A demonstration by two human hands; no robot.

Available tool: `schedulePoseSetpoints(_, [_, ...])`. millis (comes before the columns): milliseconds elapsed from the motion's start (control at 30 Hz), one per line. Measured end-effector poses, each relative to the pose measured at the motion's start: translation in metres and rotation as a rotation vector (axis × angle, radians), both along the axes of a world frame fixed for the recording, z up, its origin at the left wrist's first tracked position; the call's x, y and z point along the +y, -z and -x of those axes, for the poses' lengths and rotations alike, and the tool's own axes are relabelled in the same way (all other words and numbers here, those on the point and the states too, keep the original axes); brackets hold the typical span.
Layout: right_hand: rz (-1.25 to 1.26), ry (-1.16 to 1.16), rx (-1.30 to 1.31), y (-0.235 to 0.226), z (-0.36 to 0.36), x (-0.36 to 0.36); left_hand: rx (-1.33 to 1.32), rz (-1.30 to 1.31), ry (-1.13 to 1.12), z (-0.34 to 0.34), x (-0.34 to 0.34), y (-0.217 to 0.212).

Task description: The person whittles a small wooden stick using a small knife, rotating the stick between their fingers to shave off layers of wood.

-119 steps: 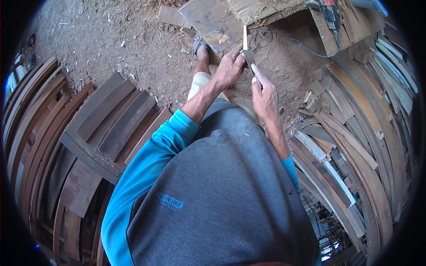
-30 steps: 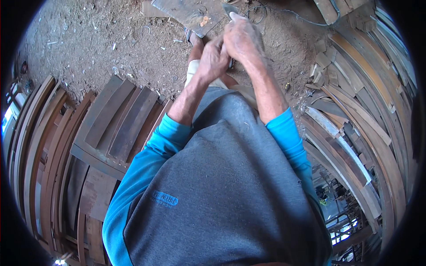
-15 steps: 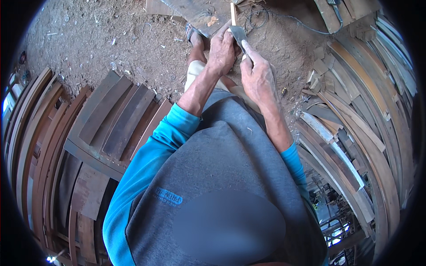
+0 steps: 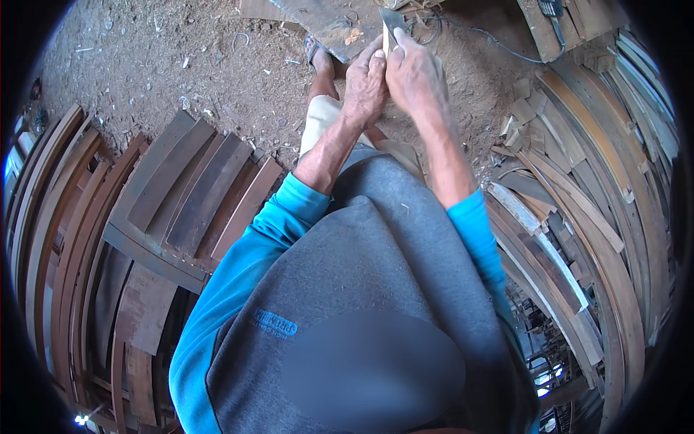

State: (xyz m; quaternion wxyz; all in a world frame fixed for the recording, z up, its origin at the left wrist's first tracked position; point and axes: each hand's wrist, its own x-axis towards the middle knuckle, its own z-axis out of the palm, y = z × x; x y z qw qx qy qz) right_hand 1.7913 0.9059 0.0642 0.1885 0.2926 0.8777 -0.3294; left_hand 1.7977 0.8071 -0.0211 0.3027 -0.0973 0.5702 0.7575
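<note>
Out in front of me, my left hand (image 4: pixel 365 83) is closed around a narrow pale wooden strip (image 4: pixel 385 45), with the thumb lying along it. Much of the strip is hidden by the fingers. My right hand (image 4: pixel 417 78), slightly blurred, grips a flat dark grey blade-like piece (image 4: pixel 392 19). Its index finger is stretched along that piece, which lies against the far part of the strip. Whether it is a knife blade or a folded abrasive sheet I cannot tell. Both hands are close together.
Wooden boards (image 4: pixel 210 192) are stacked on the left, and more planks and offcuts (image 4: pixel 571 145) lie on the right. A worn board (image 4: pixel 325 22) rests on the dusty ground beyond my sandaled foot (image 4: pixel 318 56). A cable (image 4: pixel 499 43) runs across the ground at the far right.
My right hand has slid the dark grey piece away from me along the strip, toward its far end. The left hand has barely shifted and keeps its hold.
</note>
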Motion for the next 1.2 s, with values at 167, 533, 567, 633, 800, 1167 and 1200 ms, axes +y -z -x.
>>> schedulePoseSetpoints(167, [-0.018, -0.005, -0.004, 0.003, 0.006, 0.008, -0.123, -0.073, 0.067, 0.006, -0.005, -0.013])
schedulePoseSetpoints(533, [0.185, 0.059, 0.14, -0.037, -0.066, -0.002, -0.228, -0.04, 0.069, 0.01, 0.0, -0.021])
schedulePoseSetpoints(567, [0.197, 0.064, 0.107, -0.036, -0.063, -0.001, -0.237, -0.044, 0.071, 0.011, 0.0, -0.024])
schedulePoseSetpoints(633, [0.218, 0.062, -0.022, -0.037, -0.049, 0.003, -0.235, -0.059, 0.071, 0.01, -0.001, -0.024])
schedulePoseSetpoints(800, [0.131, 0.034, 0.044, -0.014, -0.032, 0.012, -0.214, -0.082, 0.095, 0.014, 0.003, -0.024])
schedulePoseSetpoints(1167, [0.139, -0.027, 0.093, -0.047, -0.048, -0.003, -0.175, 0.13, 0.161, 0.012, -0.005, -0.017])
schedulePoseSetpoints(1200, [0.147, -0.033, 0.056, -0.046, -0.046, -0.002, -0.163, 0.149, 0.17, 0.012, -0.003, -0.015])
